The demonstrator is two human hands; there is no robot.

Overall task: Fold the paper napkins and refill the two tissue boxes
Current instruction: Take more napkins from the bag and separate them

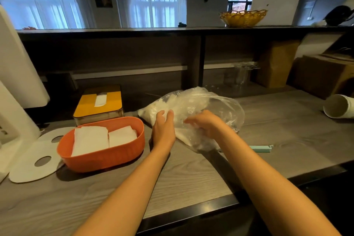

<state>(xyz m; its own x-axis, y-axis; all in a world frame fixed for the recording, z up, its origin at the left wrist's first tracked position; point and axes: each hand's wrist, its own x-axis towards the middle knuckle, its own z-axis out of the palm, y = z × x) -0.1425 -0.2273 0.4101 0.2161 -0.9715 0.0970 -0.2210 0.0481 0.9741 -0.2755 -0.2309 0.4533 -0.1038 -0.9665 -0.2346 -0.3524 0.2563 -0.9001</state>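
Now both my hands work a clear bag (193, 105) of napkins on the grey wood surface (191, 178): left hand (162, 128) flat against it, right hand (205, 124) gripping it. Arched curtained windows (153, 2) behind.

Grey wood-grain counter (191, 178) under a dark shelf (172, 30), curtained arched windows (153, 4) beyond, bluish daylight.
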